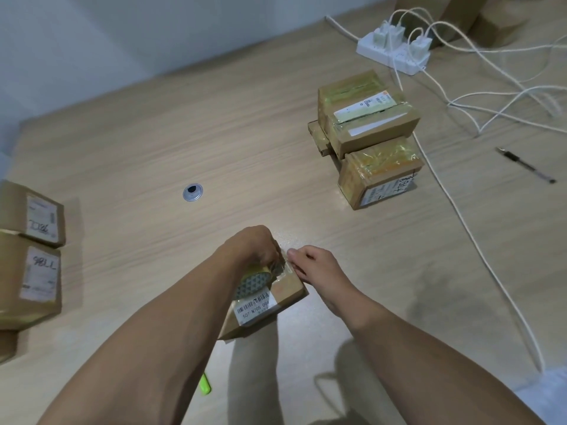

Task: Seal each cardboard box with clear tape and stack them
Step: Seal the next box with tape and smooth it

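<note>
A small cardboard box (287, 294) with a barcode label lies tilted on the wooden table (153, 142) in front of me. My left hand (250, 246) grips a roll of clear tape (254, 282) pressed on top of the box. A strip of tape runs from the roll over the box's far edge. My right hand (317, 266) rests at the box's right side, its thumb pressing the tape down there. Taped boxes (368, 118) stand stacked at the back right, with another taped box (380, 174) in front of them.
Labelled cardboard boxes (30, 256) sit at the left edge. A white power strip (395, 52) with cables trailing across the right side lies at the back. A black pen (526, 165) lies at right, a green marker (205, 384) under my left arm, a round metal grommet (192, 192) mid-table.
</note>
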{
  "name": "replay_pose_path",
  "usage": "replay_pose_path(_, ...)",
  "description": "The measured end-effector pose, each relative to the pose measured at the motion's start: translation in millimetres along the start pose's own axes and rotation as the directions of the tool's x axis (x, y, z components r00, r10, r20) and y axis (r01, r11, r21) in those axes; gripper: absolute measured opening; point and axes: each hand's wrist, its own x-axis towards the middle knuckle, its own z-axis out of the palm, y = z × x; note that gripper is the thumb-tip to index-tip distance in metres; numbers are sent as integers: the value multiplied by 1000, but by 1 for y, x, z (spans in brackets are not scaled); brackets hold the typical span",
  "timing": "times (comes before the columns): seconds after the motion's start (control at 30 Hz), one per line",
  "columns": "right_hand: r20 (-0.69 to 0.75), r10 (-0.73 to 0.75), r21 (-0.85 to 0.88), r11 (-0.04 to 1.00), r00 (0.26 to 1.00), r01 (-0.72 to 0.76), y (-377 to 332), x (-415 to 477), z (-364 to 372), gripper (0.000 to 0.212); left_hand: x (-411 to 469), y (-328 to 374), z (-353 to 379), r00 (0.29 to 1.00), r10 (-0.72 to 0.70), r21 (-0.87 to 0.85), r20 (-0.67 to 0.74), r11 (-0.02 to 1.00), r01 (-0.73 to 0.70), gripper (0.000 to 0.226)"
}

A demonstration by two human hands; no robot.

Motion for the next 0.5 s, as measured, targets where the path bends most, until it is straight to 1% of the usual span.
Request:
replay_pose_path(0.07,-30,8,-39,999,1000,-9,1,8,1,54,0,2,1,1000,-5,18,-6,1000,6,19)
replay_pose_path(0.13,-56,48,-33,998,997,-50,3,14,1,54,1,4,2,1000,-14,23,-15,1000,14,21)
replay_pose_path(0.3,-100,145,-37,988,984,-149,6,18,8,37,2,7,7,999,-35,31,-21,999,36,21)
replay_pose_path(0.4,-146,136,-134,979,980,-156,3,14,12,40,3,9,8,999,-30,58,-35,998,32,19)
replay_pose_path(0.43,-168,130,-159,975,977,-157,3,15,14,43,4,8,8,999,-30,65,-40,997,32,16)
replay_pose_path(0.5,-202,115,-237,958,972,-163,2,15,16,41,4,9,8,998,-23,91,-58,995,29,9)
